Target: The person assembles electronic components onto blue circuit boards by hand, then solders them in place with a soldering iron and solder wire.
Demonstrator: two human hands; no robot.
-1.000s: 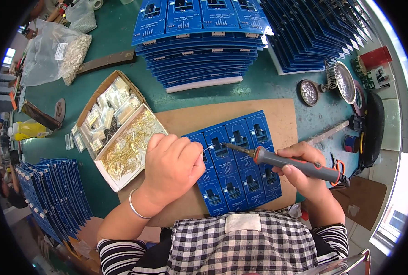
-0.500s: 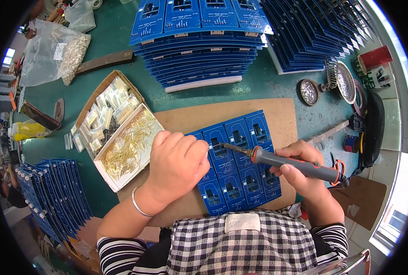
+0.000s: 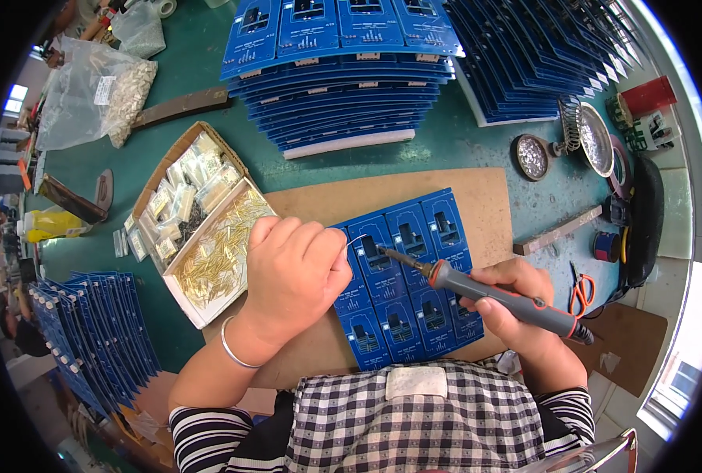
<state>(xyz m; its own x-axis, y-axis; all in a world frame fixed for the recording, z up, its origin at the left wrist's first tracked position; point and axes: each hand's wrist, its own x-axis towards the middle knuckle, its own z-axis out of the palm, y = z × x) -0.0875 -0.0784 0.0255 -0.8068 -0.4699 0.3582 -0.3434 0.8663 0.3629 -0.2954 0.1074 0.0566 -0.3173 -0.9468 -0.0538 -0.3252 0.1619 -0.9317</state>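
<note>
A blue circuit board panel [image 3: 410,284], divided into several like sections, lies in front of me. My right hand [image 3: 516,296] grips a grey and orange soldering iron [image 3: 508,303], its tip pointing left over an upper section of the panel. My left hand [image 3: 297,264] is closed in a fist above the panel's left edge. A thin, bright solder wire [image 3: 356,239] sticks out from that fist toward the iron's tip. Whether the tip touches the board I cannot tell. The fist hides part of the panel's left side.
A brown board [image 3: 481,213] lies under the panel. Left of it is a cardboard box [image 3: 195,314] of brass pins and small bags. Stacked blue panels [image 3: 343,102] stand behind, more [image 3: 91,339] at left. Right are a tip-cleaning tin [image 3: 530,158], a metal bar [image 3: 557,230] and orange-handled scissors [image 3: 582,296].
My left fist has drawn slightly left, and more solder wire shows. The iron's handle has dropped a little with my right hand, uncovering the scissors.
</note>
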